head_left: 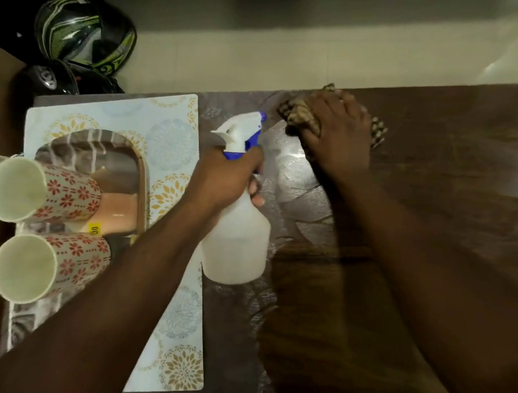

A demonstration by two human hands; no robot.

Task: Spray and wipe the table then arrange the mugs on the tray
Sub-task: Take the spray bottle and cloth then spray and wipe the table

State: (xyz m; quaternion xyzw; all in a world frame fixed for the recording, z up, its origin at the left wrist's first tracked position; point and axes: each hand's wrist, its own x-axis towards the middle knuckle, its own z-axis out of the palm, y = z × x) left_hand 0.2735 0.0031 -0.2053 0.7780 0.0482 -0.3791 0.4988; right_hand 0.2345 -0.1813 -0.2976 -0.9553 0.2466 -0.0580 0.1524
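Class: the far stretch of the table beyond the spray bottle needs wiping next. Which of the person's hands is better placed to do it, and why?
The right hand. It already presses the brown checked cloth flat on the dark wooden table at its far edge. The left hand is occupied gripping the white spray bottle with the blue trigger.

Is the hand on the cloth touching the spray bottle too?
Apart. The head view shows the right hand pressed on the checked cloth, with bare table showing between it and the spray bottle, which the left hand holds.
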